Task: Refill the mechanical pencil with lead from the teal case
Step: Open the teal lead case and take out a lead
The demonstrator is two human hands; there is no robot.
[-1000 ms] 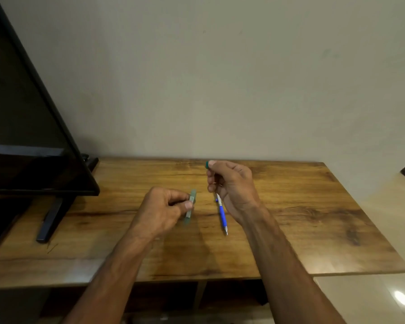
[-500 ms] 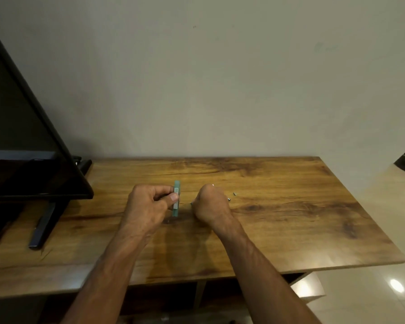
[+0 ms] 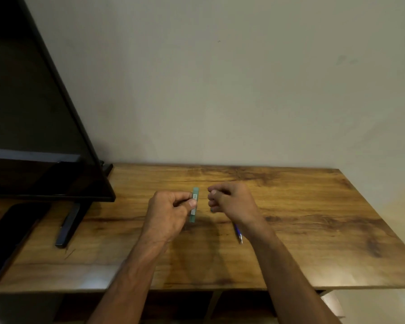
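One wooden table [image 3: 313,230]: television [image 3: 33,136] standing at left.
Left hand [image 3: 168,211]: thumb and fingers pinch teal case [image 3: 193,216] above table centre.
Right hand [image 3: 232,202]: fingers curled round blue mechanical pencil [image 3: 238,233], tip emerging under wrist.
Label [image 3: 194,196] on case: white, writing illegible.

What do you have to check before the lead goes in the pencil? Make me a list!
1. Left hand holds the teal case: ok.
2. Right hand holds the mechanical pencil: ok.
3. Case is open: cannot tell.
4. Pencil's cap is off: cannot tell, the hand hides that end.
5. A lead is pinched in the right fingers: cannot tell, too small.
6. Hands are close together over the table: ok.
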